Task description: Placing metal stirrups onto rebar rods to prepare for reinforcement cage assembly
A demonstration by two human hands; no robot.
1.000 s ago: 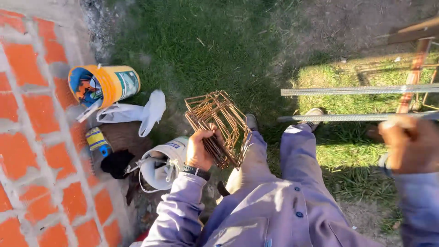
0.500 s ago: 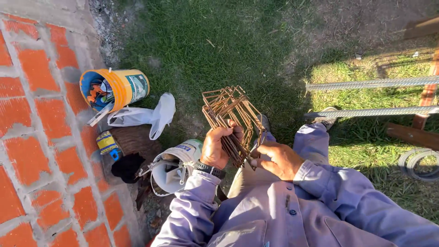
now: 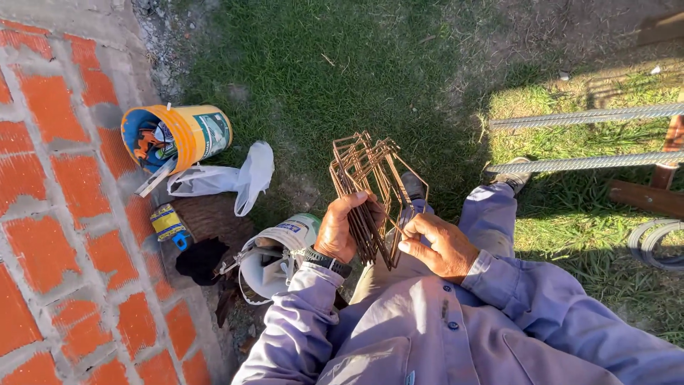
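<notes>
1. Here the left hand has its fingers wrapped tight around a bundle of rusty wire stirrups, thin brown rod bent into squarish loops that fan out above the fist, over the person's lap.
2. The right hand meets the bundle from the other side, its fingers pinched on one loop at the lower edge of the stack.
3. Both sleeves are smooth lilac-grey cloth; a dark wristband sits on the left wrist.
4. Just left of the left forearm stands a white plastic bucket, round, with a wire handle.
5. Farther left an orange bucket lies tipped on its side against the brick wall, rough red bricks with grey mortar; a crumpled white bag lies just beside it.
6. To the right, two ribbed steel bars run level across sunlit grass, well apart from the hands.
7. Ahead of the bundle the shaded grass lies open.
</notes>
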